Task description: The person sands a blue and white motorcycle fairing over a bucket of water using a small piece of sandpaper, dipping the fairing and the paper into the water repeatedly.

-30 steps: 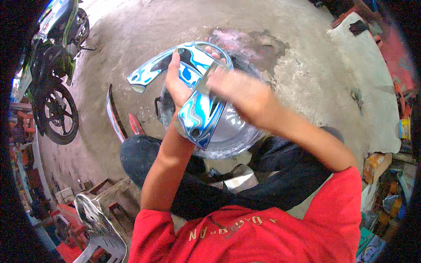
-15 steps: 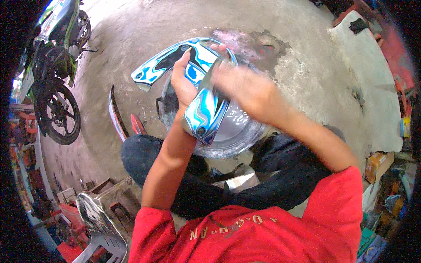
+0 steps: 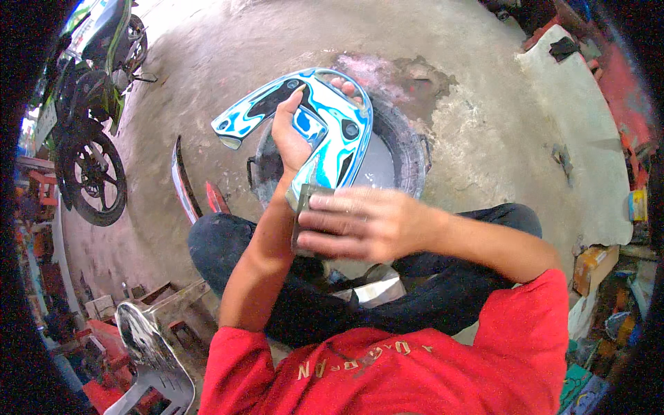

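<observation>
A curved, glossy panel point(image 3: 330, 111) patterned in blue, white and black, like a motorcycle body panel, is held up over a basin. My left hand point(image 3: 290, 135) grips it inside the bend, thumb on the upper face and some fingertips showing past the far edge. My right hand point(image 3: 370, 225), slightly blurred, presses a dark, flat sheet like sandpaper point(image 3: 303, 211) over the panel's near end, which it hides. Beneath the panel, the round, dark basin point(image 3: 411, 149) holds greyish water and rests on the floor before my crossed legs.
A motorcycle point(image 3: 90, 152) stands at the left. Two slim panel pieces, one dark-edged point(image 3: 181, 180) and one red point(image 3: 217, 198), lie left of the basin. A worn chair point(image 3: 149, 360) is at lower left, a cardboard box point(image 3: 595, 268) at right. Wet patches mark the concrete floor.
My right hand has slid the dark sheet down along the panel, from its middle to the near end. The left hand keeps its hold, with the panel shifted only slightly.
</observation>
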Demonstrator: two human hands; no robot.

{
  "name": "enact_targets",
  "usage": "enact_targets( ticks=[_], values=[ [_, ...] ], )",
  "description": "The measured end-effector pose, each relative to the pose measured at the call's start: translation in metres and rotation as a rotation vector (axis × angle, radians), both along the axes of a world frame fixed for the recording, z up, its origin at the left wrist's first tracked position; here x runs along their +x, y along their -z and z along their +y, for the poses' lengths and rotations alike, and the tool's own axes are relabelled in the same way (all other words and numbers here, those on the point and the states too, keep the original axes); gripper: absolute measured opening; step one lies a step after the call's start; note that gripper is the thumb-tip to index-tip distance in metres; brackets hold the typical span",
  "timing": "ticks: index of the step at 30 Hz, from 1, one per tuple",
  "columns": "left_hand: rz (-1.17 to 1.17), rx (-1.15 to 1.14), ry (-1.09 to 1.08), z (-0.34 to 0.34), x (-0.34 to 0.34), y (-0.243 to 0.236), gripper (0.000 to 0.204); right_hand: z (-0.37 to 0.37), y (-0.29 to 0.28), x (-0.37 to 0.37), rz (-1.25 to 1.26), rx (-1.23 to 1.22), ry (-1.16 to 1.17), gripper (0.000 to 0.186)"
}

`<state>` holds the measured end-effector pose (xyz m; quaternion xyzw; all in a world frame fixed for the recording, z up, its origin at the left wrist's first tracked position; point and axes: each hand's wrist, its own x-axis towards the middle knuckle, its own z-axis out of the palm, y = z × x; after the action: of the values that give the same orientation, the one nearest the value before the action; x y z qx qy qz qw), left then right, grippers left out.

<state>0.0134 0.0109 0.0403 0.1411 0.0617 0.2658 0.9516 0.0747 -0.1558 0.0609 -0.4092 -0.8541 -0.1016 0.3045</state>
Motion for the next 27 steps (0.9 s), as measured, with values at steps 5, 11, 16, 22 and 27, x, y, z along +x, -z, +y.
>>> enact_targets(
  ticks=[5,11,16,22,27],
  values=[
    [0.096,0.069,-0.065,-0.001,-0.009,-0.001,0.046,0.019,-0.003,0.03,-0.066,0.006,0.299,0.043],
    [0.009,0.019,-0.001,-0.001,-0.004,-0.004,0.047,0.019,-0.001,0.042,0.005,0.033,0.21,0.041],
    [0.06,-0.052,-0.072,-0.002,-0.005,-0.003,0.049,0.006,0.012,0.01,0.219,-0.095,0.025,0.044],
    [0.049,-0.051,-0.035,0.001,-0.015,-0.003,0.048,0.017,0.003,0.039,0.058,-0.015,0.14,0.041],
    [-0.025,-0.025,-0.001,0.003,-0.01,-0.003,0.048,0.007,-0.002,0.023,0.024,-0.019,0.064,0.041]
  ],
)
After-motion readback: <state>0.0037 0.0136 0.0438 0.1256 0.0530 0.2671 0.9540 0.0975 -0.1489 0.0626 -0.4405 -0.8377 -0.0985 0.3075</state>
